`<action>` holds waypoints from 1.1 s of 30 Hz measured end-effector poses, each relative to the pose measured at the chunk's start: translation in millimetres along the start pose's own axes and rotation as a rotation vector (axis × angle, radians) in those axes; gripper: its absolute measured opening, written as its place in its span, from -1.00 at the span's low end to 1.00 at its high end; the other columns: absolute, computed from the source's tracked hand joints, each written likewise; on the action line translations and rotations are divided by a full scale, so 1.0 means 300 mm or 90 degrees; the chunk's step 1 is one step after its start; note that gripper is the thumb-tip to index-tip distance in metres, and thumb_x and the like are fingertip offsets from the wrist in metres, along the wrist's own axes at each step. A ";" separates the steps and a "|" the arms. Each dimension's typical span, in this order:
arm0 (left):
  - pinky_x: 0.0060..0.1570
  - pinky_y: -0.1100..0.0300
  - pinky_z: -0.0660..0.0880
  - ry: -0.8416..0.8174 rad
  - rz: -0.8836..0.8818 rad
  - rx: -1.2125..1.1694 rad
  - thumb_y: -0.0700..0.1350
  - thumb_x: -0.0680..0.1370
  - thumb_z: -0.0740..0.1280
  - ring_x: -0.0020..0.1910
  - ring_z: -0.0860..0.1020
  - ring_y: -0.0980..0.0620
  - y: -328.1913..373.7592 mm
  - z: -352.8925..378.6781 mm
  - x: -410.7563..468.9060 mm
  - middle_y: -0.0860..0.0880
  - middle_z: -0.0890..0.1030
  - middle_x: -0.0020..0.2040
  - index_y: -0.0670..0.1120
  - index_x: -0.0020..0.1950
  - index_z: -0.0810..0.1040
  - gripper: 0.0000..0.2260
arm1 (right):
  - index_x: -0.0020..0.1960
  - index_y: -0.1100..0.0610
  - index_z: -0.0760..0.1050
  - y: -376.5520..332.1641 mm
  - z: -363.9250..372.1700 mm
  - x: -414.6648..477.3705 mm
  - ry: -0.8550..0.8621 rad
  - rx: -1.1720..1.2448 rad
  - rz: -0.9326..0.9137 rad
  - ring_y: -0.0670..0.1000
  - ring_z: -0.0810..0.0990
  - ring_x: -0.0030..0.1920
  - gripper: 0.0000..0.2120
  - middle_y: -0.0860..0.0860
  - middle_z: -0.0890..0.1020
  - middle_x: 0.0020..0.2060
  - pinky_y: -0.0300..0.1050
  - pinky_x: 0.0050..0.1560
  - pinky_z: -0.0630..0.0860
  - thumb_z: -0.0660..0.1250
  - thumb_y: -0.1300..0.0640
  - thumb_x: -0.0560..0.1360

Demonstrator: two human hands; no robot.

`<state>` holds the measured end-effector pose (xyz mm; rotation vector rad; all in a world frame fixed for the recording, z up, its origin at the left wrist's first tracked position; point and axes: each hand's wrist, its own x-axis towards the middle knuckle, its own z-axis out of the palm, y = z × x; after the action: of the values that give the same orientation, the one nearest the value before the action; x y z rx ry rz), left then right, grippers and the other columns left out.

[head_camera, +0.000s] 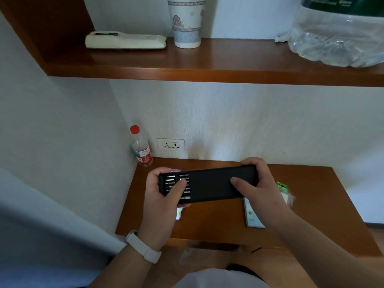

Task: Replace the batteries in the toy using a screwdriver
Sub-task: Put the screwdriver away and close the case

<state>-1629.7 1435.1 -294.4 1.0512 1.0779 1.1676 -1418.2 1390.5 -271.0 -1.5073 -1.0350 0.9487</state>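
Observation:
I hold a long black screwdriver kit case [216, 183] level above the wooden desk [311, 204]. Its inner tray [172, 185] sticks out at the left end and shows rows of silver bits. My left hand [164, 202] grips that tray end, thumb lying across the bits. My right hand [257, 183] clasps the right end of the sleeve, thumb on top. Below my left hand a white and purple toy [179, 213] lies on the desk, mostly hidden. A green battery pack [283, 189] peeks out to the right of my right hand.
A pale booklet or box [252, 217] lies on the desk under my right wrist. A red-capped bottle [140, 148] stands in the back left corner beside a wall socket [170, 144]. The shelf [207, 73] above carries a remote [124, 40], a paper cup [186, 23] and a big water jug [340, 36].

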 end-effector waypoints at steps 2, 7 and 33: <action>-0.21 -0.19 0.65 -0.001 0.007 0.014 -0.20 0.48 0.46 0.07 0.65 -0.22 0.002 0.007 -0.002 -0.12 0.59 0.15 0.11 0.08 0.49 -0.70 | 0.13 -0.09 0.40 -0.006 0.010 -0.007 -0.011 0.003 -0.001 0.00 0.56 -0.01 -0.69 -0.01 0.49 -0.02 -0.09 -0.09 0.64 0.42 0.18 0.50; -0.27 0.13 0.64 -0.024 0.023 0.058 -0.25 0.53 0.41 -0.03 0.64 0.22 -0.001 0.069 -0.046 -0.02 0.51 0.11 0.04 0.23 0.41 -0.64 | 0.14 -0.11 0.37 -0.003 0.090 -0.046 -0.028 0.007 -0.008 -0.06 0.56 -0.03 -0.66 -0.07 0.49 -0.04 -0.24 -0.18 0.56 0.41 0.20 0.51; 0.21 -0.10 0.56 -0.077 -0.198 -0.182 -0.29 0.59 0.30 0.21 0.62 -0.11 -0.138 0.190 -0.032 -0.16 0.65 0.19 -0.12 0.36 0.47 -0.66 | 0.06 -0.04 0.41 0.157 0.038 -0.093 0.068 -0.032 0.161 0.03 0.58 -0.09 -0.91 0.07 0.54 -0.01 -0.27 -0.30 0.49 0.30 0.01 0.59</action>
<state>-1567.5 1418.1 -324.6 0.6936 0.9085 0.9596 -1431.5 1362.8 -317.9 -1.7404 -0.8102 1.0093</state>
